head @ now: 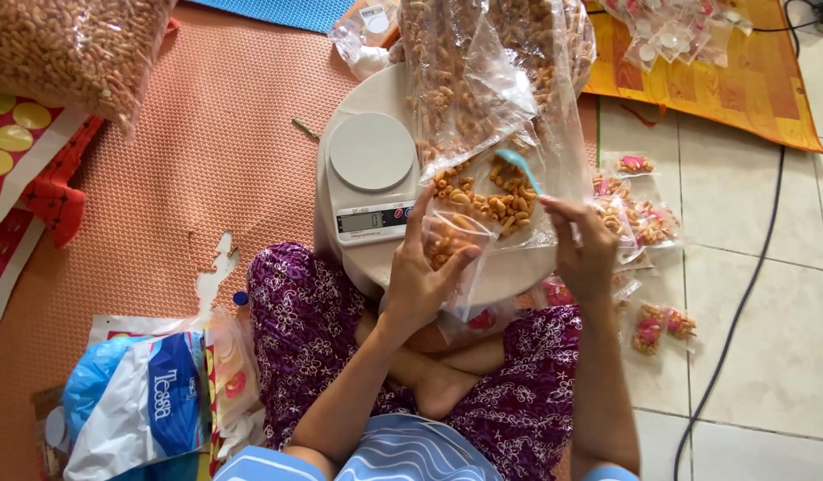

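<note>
We are filling: beside the scale (371, 178), our left hand (425, 276) pinches a small bag (452, 245) open, our right hand (582, 245) pinches the blue scoop (518, 167), and next we must tip snacks (487, 196) in carefully.

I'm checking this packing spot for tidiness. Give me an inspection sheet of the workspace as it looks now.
Surface: round pale table on an orange mat.
Job's things: small clear bag of snacks; blue scoop in the big open snack bag; white kitchen scale, platform bare.
Clutter: filled small packets on the tiled floor; tissue pack.
Hands: left hand holds the small bag; right hand holds the scoop.
Cables: black cable across the tiles.
Surroundings: nothing seen.
</note>
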